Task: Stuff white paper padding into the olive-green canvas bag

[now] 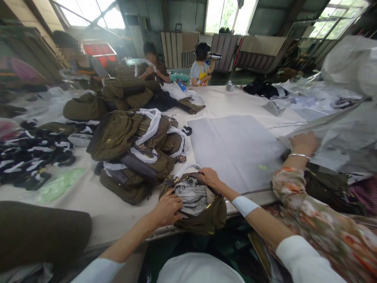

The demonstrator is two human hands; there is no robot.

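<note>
Counting one left hand (pixel 166 209) and one right hand (pixel 209 177), both on one open olive bag (pixel 196 220). Showing three more people (pixel 200 65) beyond, plus one neighbouring hand (pixel 304 143) with one bracelet (pixel 299 155).

The olive-green canvas handbag (pixel 206 220) is matt, rough-woven cloth with a glossy brass zip (pixel 209 205), and the soft grey fabric (pixel 191 195) inside it looks crumpled. The cream worktop (pixel 88 204) has a smooth matt covering, the pale grey sheet (pixel 232 151) on it looks like plain matt card, and clear plastic film (pixel 321 92) shines beyond.
</note>
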